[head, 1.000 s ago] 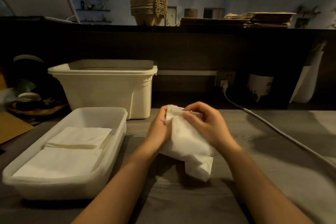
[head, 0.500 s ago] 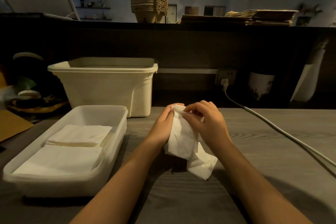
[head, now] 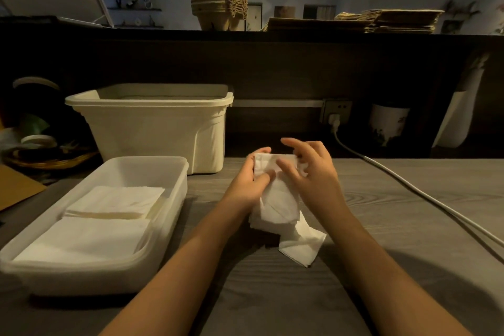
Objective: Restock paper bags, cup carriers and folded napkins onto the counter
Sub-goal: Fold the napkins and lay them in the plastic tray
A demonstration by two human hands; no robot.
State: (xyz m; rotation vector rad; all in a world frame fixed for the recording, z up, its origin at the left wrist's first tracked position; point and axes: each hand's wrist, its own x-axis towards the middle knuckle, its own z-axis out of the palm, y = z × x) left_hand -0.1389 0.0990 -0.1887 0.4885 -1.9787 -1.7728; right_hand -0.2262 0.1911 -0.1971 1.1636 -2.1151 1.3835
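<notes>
Napkin [head: 278,209] held just right of clear tray [head: 178,199], upper edge gripped by curled fingers of left hand [head: 245,185], right hand [head: 313,176] loosely spread against it, lower corner trailing onto bare tabletop [head: 381,215].

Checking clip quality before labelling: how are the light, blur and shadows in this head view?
Head view: dim, warm light, with the panel under the upper counter nearly black; the right hand is motion-blurred over the napkin, the left hand holding it sharper; soft forearm shadows fall on the table; no glare.
</notes>
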